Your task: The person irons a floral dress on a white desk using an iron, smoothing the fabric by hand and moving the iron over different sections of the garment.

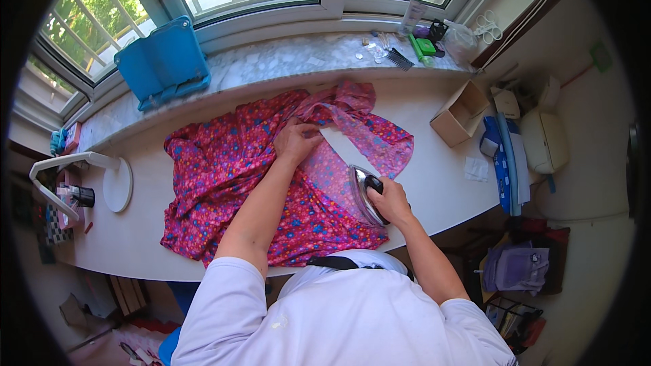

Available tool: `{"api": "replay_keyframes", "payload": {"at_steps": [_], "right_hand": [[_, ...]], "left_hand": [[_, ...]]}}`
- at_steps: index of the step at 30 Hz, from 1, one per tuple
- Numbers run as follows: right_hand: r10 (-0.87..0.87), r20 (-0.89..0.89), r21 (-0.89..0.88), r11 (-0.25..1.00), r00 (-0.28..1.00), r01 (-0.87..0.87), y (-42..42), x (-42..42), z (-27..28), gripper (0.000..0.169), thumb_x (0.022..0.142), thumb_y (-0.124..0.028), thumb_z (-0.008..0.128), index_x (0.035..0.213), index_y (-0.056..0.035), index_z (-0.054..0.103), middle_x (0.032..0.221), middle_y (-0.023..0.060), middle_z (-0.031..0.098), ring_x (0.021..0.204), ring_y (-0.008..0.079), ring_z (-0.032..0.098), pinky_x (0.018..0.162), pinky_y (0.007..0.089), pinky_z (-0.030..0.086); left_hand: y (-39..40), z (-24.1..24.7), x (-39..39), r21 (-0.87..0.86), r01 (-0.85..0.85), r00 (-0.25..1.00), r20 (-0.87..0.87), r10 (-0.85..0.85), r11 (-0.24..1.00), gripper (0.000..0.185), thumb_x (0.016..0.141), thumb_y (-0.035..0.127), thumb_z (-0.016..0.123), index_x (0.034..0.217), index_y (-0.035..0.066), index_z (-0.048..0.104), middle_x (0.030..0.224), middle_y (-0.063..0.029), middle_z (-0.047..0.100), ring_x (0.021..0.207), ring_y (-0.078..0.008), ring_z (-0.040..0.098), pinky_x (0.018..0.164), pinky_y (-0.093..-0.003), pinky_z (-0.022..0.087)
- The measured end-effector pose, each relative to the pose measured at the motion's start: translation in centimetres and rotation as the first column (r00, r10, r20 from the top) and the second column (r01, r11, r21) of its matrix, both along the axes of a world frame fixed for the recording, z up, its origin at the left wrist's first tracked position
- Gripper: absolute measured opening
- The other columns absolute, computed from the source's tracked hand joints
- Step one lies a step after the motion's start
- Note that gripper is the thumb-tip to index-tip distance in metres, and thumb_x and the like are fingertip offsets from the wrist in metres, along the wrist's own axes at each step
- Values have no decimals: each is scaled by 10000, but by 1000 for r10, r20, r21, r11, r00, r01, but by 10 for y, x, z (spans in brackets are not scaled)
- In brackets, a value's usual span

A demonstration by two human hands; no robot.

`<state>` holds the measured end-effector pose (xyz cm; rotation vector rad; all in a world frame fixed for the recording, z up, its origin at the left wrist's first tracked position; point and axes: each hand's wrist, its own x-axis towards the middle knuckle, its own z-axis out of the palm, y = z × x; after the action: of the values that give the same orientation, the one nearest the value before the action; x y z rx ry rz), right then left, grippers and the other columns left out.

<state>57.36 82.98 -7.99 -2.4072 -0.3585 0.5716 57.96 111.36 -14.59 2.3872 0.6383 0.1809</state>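
A pink floral garment [218,168] lies crumpled over the white table. Its paler reverse side shows around a straight white strip [348,147]. My right hand [390,201] grips the black handle of a clothes iron [362,195], whose soleplate rests on the cloth at the strip's near end. My left hand [296,141] lies on the garment by the strip's far end, thumb and fingers bent. Whether those fingers pinch the cloth cannot be made out. One loose fold of fabric [394,145] spreads to the right of the strip.
On the table's left stands a white desk lamp [118,185] near a black cup [83,196]. An open cardboard box [457,114] and a blue pack [496,162] sit to the right. The marble windowsill [285,56] bears a blue plastic case [165,63] and a black hair comb [400,59].
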Motion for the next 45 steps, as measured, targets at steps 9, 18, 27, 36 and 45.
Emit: {"api": "replay_keyframes", "payload": {"at_steps": [9,18,27,36,45], "right_hand": [[-76,8,90,993,997,75,-12,-2,1,311,842,-235,682,992,38,691,829,263,693,790,402,701,731,443,534],[113,-19,84,990,993,-111,38,-6,25,334,845,-260,654,958,53,685,847,292,678,802,434,682,734,464,521],[164,11,41,985,986,-165,76,17,-2,345,838,-263,639,942,64,671,896,320,676,884,470,673,794,505,521],[127,-6,30,992,992,-126,78,36,-27,345,848,-258,651,975,62,672,882,294,682,856,424,681,778,488,520],[127,25,-4,992,992,-127,86,43,-23,361,855,-272,643,983,64,674,954,333,678,926,483,669,822,522,516]], "left_hand": [[-1,-2,0,4,-19,999,30,19,1000,392,660,518,865,969,283,809,1093,-30,646,1010,-269,677,822,-416,555],[-2,-4,1,24,-40,998,48,39,999,376,652,507,870,950,286,809,1076,-21,634,995,-256,678,811,-412,555],[0,3,2,-9,-14,1000,-27,14,1000,362,665,513,846,955,298,811,1119,-28,637,1048,-260,675,851,-422,560],[0,1,2,-9,-10,1000,-10,10,1000,366,692,490,841,999,292,808,1101,-9,640,1018,-262,676,826,-421,551],[1,-3,1,-31,-6,1000,17,7,1000,279,764,456,804,992,295,808,1075,-14,637,1000,-263,674,817,-417,545]]}}
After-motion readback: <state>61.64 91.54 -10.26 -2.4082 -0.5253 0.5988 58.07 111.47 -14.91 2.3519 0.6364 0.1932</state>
